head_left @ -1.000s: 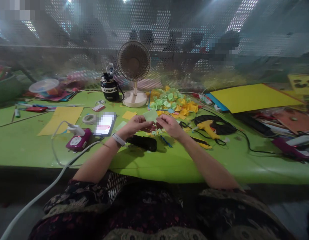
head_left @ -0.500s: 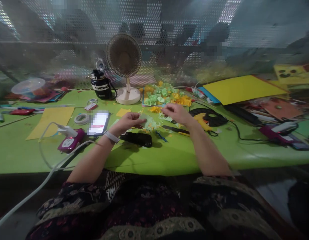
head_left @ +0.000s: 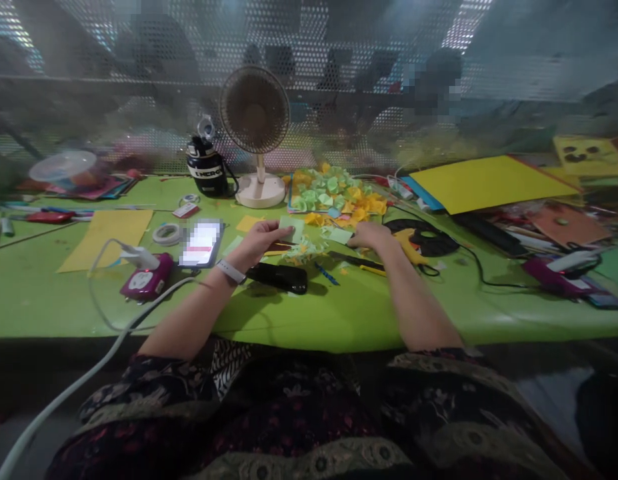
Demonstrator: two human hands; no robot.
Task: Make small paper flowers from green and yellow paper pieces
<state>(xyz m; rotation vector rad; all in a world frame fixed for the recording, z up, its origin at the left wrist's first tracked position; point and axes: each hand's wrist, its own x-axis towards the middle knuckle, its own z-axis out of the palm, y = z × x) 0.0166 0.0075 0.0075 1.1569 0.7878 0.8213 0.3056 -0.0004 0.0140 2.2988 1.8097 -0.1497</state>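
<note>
While the left hand (head_left: 265, 241) pinches one pale green paper square (head_left: 295, 228) before one round white fan (head_left: 261, 191), the right hand (head_left: 373, 236), finger gap unclear, touches a second square (head_left: 339, 235).

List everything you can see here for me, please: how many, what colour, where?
Mesh screen: one, grey, back
Table: one, green, middle
Fan: one, cream, back centre
Bottle: one, black, beside fan
Tub: one, clear, far left
Yellow sheet: one, left
Tape: one, white, left
Phone: one, screen lit, left
Sockets: two, purple, left and right
Flowers: many, green and orange, centre
Held slip: one, green, left hand
Other slip: one, green, right fingertips
Glue gun: one, yellow, right
Yellow board: one, right
Small clutter: mixed, too blurred to count
Wristband: one, white, left wrist
Hands: two, bare, centre; right hand nearer glue gun
</note>
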